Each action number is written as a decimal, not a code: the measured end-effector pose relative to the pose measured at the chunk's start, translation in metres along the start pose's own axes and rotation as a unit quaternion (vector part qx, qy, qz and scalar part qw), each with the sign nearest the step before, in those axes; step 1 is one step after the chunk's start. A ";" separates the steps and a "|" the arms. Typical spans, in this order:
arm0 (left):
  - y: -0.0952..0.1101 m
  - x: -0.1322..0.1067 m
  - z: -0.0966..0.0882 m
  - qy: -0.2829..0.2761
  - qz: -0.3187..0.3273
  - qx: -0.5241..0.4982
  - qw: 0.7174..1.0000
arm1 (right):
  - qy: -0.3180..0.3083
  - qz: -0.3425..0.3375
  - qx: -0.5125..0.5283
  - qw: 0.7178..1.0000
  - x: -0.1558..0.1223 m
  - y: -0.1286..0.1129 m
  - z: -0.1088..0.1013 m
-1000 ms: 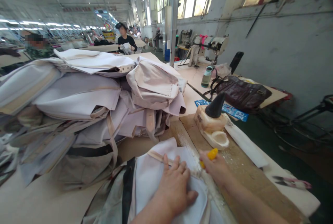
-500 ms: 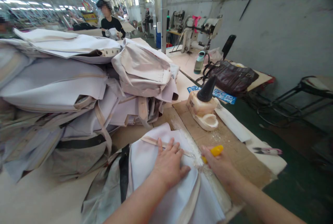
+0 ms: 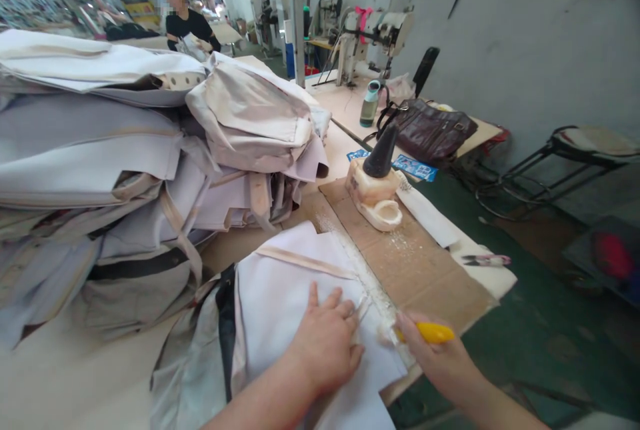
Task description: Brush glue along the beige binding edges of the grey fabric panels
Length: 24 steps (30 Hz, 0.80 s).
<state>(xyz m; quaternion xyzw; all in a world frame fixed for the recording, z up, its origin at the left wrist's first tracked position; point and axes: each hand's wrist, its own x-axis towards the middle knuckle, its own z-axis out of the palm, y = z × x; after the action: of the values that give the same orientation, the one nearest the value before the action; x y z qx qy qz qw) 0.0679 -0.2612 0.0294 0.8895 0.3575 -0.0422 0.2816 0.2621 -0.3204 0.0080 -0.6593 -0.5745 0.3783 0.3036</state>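
Observation:
My left hand (image 3: 327,337) lies on a white bag panel (image 3: 285,283), fingers spread, pressing it against the table. A beige strip (image 3: 300,262) runs across the panel, and grey fabric with a black band hangs at its left side. In my right hand (image 3: 430,350) is a brush with a yellow handle (image 3: 434,332). Its pale, blurred tip meets the panel's right edge, beside a whitish crusted strip on the table. Beyond the hands stands a stained, cream-coloured glue pot (image 3: 373,190) with a black cone (image 3: 383,152) on top and a round spout-like opening in front.
Unfinished pale bags (image 3: 100,137) are piled high on the left. Brown cardboard (image 3: 400,263) covers the table's right side, with small snips (image 3: 485,260) near the edge. Farther back are a bottle (image 3: 370,105), a dark handbag (image 3: 430,130), a sewing machine (image 3: 375,37) and a co-worker (image 3: 190,27).
My right hand has drawn the brush nearer along the panel's right edge. My left hand has slid a little toward me, off the beige strip. The view has shifted slightly right and down.

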 end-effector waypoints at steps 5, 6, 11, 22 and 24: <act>0.001 0.000 0.001 0.009 0.011 0.012 1.000 | 0.038 -0.056 -0.038 0.997 0.030 -0.009 0.005; 0.001 -0.001 0.002 0.012 0.012 0.012 1.000 | 0.033 -0.052 -0.044 0.997 0.022 -0.005 0.005; -0.001 -0.001 0.005 0.025 0.009 0.001 1.000 | 0.015 -0.062 -0.087 0.994 -0.056 0.016 -0.004; -0.023 -0.003 -0.036 0.061 0.024 0.023 0.998 | 0.000 -0.099 -0.105 0.990 -0.066 0.020 -0.015; -0.050 -0.002 -0.065 0.106 -0.069 0.015 0.992 | 0.033 -0.058 -0.081 0.994 -0.070 0.027 -0.022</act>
<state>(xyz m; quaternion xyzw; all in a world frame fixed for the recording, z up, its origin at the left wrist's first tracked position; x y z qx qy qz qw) 0.0249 -0.1989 0.0611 0.8661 0.4454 0.0272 0.2252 0.2914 -0.3926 0.0079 -0.6594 -0.6302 0.2900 0.2898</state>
